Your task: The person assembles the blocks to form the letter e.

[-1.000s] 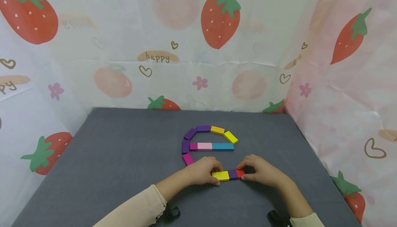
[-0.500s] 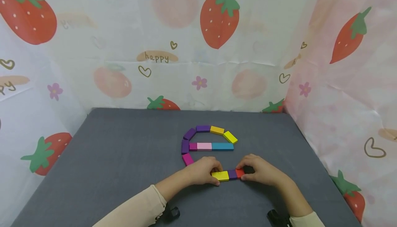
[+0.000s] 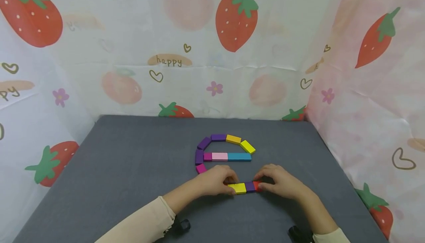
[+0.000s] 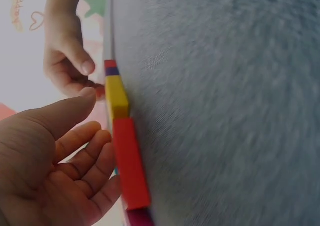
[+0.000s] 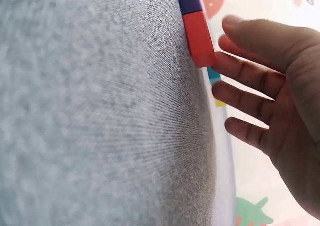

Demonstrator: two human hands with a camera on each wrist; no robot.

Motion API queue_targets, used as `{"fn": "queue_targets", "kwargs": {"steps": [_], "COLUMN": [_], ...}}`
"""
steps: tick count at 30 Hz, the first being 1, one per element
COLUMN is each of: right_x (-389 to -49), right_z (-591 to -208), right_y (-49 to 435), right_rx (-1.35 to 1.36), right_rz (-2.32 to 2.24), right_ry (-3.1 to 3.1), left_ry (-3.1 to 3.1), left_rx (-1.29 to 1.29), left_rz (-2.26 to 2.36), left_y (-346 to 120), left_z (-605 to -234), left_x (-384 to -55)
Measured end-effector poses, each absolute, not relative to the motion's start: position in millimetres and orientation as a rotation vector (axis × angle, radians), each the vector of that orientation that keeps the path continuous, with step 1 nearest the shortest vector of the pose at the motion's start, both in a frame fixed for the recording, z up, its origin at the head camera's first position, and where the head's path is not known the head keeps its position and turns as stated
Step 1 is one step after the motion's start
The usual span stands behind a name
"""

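A curved figure of coloured wooden blocks lies on the grey cloth. Along its lower row are a yellow block (image 3: 237, 188), a purple block (image 3: 250, 187) and a red end block (image 5: 200, 38). My left hand (image 3: 216, 181) hovers over the row's left part, thumb and fingers apart. In the left wrist view, its fingertips are close beside a longer red block (image 4: 131, 163), which the hand hides from the head view. At the right end is my right hand (image 3: 281, 182), its thumb lifted off the red end block and its fingers loosely spread behind it; contact is unclear.
Behind the hands, purple blocks (image 3: 199, 156) and yellow ones form an arch around a middle bar of magenta, pink and blue blocks (image 3: 239, 157). A magenta block (image 3: 200, 168) shows partly past the left hand. Strawberry-print cloth (image 3: 212, 66) walls the grey tabletop (image 3: 139, 154).
Both hands have risen slightly, and their thumbs have shifted a little away from the row. The left hand covers more of the magenta block. The blocks have stayed in place.
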State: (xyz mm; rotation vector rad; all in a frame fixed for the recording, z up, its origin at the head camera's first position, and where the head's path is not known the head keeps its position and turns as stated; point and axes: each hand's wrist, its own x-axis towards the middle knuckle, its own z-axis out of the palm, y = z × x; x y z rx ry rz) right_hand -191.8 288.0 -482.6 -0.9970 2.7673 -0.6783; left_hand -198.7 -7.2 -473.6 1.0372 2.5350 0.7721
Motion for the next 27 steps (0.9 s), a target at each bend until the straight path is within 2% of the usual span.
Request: {"fn": "queue_targets", "kwargs": {"steps": [14,27], "right_x": [-187.4,-182.6], "right_z": [-475.5,-468.9], "right_y": [296.4,313.6], "right_rx": [-1.104,-1.075], "right_rz": [-0.564,-0.492], "right_ry": [3.028,3.160], "left_ry": [2.642,2.808], "left_rx": [1.004,1.003], "left_rz": [0.817,0.748], "left_y": [-56.9,-111.6], "left_z": [-463.6,-451.7], "left_x": [-193.3,-184.8]}}
